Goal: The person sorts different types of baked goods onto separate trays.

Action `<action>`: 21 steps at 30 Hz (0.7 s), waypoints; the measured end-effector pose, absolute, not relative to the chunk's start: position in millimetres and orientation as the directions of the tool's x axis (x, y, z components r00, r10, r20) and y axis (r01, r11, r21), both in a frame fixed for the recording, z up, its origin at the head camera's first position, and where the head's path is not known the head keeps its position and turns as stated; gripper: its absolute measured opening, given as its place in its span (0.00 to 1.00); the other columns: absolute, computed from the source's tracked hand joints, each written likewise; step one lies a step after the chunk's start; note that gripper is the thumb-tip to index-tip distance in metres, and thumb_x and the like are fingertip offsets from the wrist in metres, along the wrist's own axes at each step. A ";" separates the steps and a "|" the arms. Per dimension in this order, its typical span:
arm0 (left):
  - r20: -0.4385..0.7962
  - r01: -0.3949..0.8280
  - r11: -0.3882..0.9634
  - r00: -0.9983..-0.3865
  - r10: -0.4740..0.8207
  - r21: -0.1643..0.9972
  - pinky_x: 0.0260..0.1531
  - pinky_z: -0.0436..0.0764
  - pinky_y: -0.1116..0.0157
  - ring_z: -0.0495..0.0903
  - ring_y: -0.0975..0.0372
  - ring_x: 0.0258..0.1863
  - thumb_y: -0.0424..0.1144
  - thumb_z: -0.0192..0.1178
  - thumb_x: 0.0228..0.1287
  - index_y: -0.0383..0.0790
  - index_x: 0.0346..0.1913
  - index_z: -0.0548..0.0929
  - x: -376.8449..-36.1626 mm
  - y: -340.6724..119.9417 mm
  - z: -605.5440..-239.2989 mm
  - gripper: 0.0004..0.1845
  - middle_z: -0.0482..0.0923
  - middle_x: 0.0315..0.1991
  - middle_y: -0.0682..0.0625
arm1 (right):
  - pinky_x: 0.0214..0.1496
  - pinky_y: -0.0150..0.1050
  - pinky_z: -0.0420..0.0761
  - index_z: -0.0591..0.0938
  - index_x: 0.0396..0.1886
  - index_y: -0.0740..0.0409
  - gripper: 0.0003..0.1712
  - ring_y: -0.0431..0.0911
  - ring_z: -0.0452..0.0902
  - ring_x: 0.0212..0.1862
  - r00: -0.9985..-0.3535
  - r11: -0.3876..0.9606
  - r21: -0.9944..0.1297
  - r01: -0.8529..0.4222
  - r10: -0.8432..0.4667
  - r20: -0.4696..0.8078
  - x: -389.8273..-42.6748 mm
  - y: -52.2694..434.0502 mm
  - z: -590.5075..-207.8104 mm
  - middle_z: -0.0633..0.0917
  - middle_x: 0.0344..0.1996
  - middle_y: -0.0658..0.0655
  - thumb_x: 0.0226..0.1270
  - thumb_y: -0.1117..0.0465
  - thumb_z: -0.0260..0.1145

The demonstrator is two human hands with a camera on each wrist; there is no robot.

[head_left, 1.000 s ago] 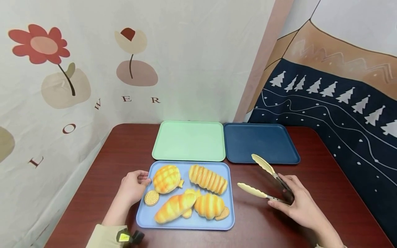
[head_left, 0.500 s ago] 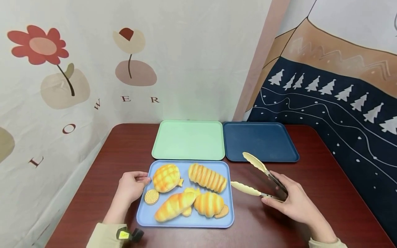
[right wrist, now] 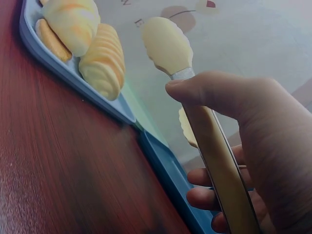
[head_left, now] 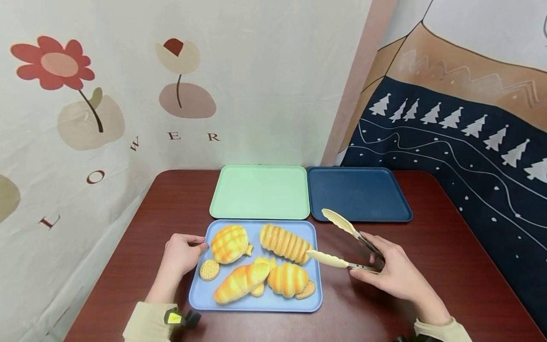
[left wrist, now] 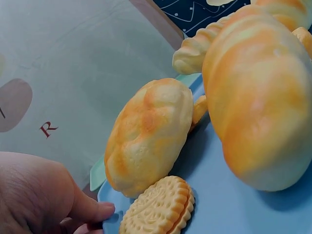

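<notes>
My left hand (head_left: 183, 254) pinches the left rim of a light blue tray (head_left: 256, 306); the left wrist view shows the thumb on the rim beside a round biscuit (left wrist: 157, 208). On the tray lie a round checkered bread (head_left: 229, 244), a ridged bread roll (head_left: 285, 243), a long smooth bread (head_left: 241, 283), a plump striped bread (head_left: 288, 280) and several biscuits, some partly hidden. My right hand (head_left: 395, 270) holds a pair of tongs (head_left: 363, 242) with cream tips spread apart. In the head view the lower tip overlaps the ridged roll's right end; whether they touch, I cannot tell.
Behind the blue tray stand a mint green tray (head_left: 259, 192) and a dark blue tray (head_left: 359, 194), side by side. They rest on a dark red wooden table (head_left: 431, 228). Printed cloths (head_left: 273, 85) hang right behind the table.
My right hand has moved left with the tongs, bringing the lower tip from beside the light blue tray to over its right rim. My left hand keeps its hold on the tray.
</notes>
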State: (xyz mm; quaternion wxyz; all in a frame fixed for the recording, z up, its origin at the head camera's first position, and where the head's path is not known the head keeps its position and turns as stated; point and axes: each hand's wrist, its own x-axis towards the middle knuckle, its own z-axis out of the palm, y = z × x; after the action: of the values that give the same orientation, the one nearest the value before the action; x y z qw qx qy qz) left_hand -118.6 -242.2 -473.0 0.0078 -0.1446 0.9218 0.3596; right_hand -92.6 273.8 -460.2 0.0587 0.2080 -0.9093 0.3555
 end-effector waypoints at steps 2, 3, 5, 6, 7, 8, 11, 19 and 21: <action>-0.120 -0.272 0.699 -0.958 -0.260 0.661 0.51 0.80 0.43 0.80 0.38 0.56 0.36 0.70 0.66 0.31 0.47 0.92 -118.9 -241.8 -472.5 0.12 0.86 0.52 0.30 | 0.28 0.34 0.76 0.78 0.71 0.58 0.49 0.39 0.75 0.31 -0.908 0.661 -0.624 -0.417 -0.339 0.247 -93.9 271.5 -460.4 0.81 0.33 0.49 0.52 0.46 0.88; -0.120 -0.272 0.701 -0.958 -0.259 0.660 0.50 0.80 0.43 0.80 0.39 0.55 0.36 0.70 0.66 0.31 0.47 0.92 -119.1 -241.5 -472.5 0.12 0.86 0.52 0.30 | 0.28 0.34 0.76 0.78 0.71 0.58 0.49 0.39 0.75 0.31 -0.908 0.661 -0.625 -0.415 -0.341 0.242 -94.5 270.4 -460.5 0.81 0.33 0.48 0.52 0.45 0.87; -0.119 -0.272 0.702 -0.958 -0.260 0.658 0.48 0.81 0.44 0.81 0.40 0.54 0.36 0.70 0.66 0.31 0.47 0.92 -119.3 -241.0 -472.4 0.12 0.86 0.51 0.31 | 0.28 0.34 0.76 0.78 0.71 0.58 0.50 0.39 0.74 0.31 -0.908 0.658 -0.628 -0.415 -0.346 0.237 -95.6 268.0 -460.8 0.81 0.33 0.48 0.52 0.44 0.87; -0.118 -0.272 0.703 -0.958 -0.261 0.657 0.47 0.81 0.45 0.82 0.41 0.53 0.36 0.70 0.66 0.31 0.46 0.92 -119.4 -240.7 -472.4 0.12 0.86 0.50 0.31 | 0.28 0.34 0.75 0.77 0.71 0.58 0.50 0.39 0.74 0.31 -0.907 0.658 -0.628 -0.416 -0.348 0.236 -96.0 266.6 -460.8 0.81 0.33 0.48 0.52 0.43 0.87; -0.117 -0.272 0.704 -0.958 -0.262 0.656 0.46 0.82 0.45 0.82 0.41 0.52 0.36 0.70 0.66 0.31 0.46 0.92 -119.5 -240.5 -472.5 0.12 0.87 0.50 0.31 | 0.28 0.34 0.75 0.78 0.71 0.58 0.51 0.39 0.74 0.31 -0.907 0.659 -0.626 -0.417 -0.350 0.236 -96.4 265.2 -460.6 0.81 0.33 0.48 0.52 0.42 0.87; -0.116 -0.273 0.704 -0.958 -0.263 0.656 0.45 0.82 0.45 0.82 0.42 0.51 0.36 0.70 0.66 0.31 0.46 0.92 -119.5 -240.2 -472.4 0.12 0.87 0.49 0.31 | 0.28 0.34 0.75 0.78 0.71 0.58 0.51 0.39 0.74 0.31 -0.906 0.659 -0.625 -0.418 -0.352 0.235 -96.8 263.6 -460.4 0.80 0.32 0.48 0.51 0.41 0.87; -0.119 -0.278 0.702 -0.956 -0.267 0.656 0.44 0.82 0.46 0.82 0.43 0.50 0.36 0.70 0.66 0.31 0.46 0.92 -118.9 -239.5 -472.0 0.11 0.87 0.49 0.32 | 0.29 0.35 0.75 0.78 0.71 0.58 0.53 0.39 0.73 0.31 -0.909 0.678 -0.609 -0.411 -0.353 0.221 -97.9 258.6 -459.5 0.80 0.31 0.47 0.51 0.37 0.86; -0.123 -0.284 0.704 -0.954 -0.272 0.651 0.44 0.82 0.46 0.83 0.43 0.50 0.36 0.70 0.67 0.32 0.47 0.92 -118.2 -238.3 -471.2 0.11 0.87 0.49 0.33 | 0.32 0.36 0.73 0.79 0.72 0.57 0.57 0.38 0.72 0.32 -0.922 0.768 -0.511 -0.386 -0.343 0.182 -99.2 246.8 -457.1 0.80 0.34 0.43 0.52 0.25 0.78; -0.117 -0.283 0.706 -0.954 -0.275 0.649 0.44 0.82 0.47 0.83 0.43 0.50 0.36 0.70 0.67 0.32 0.46 0.93 -118.2 -237.9 -471.3 0.11 0.88 0.48 0.33 | 0.33 0.37 0.74 0.79 0.72 0.55 0.57 0.39 0.73 0.32 -0.920 0.777 -0.492 -0.392 -0.345 0.188 -99.9 244.9 -456.7 0.81 0.34 0.43 0.51 0.24 0.77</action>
State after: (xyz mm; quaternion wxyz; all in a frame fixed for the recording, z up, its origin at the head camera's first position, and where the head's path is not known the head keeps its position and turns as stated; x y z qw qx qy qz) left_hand -118.2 -237.9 -471.3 0.0056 -0.1511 0.9237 0.3521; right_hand -99.9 244.9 -456.7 0.0438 0.1957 -0.9417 0.2702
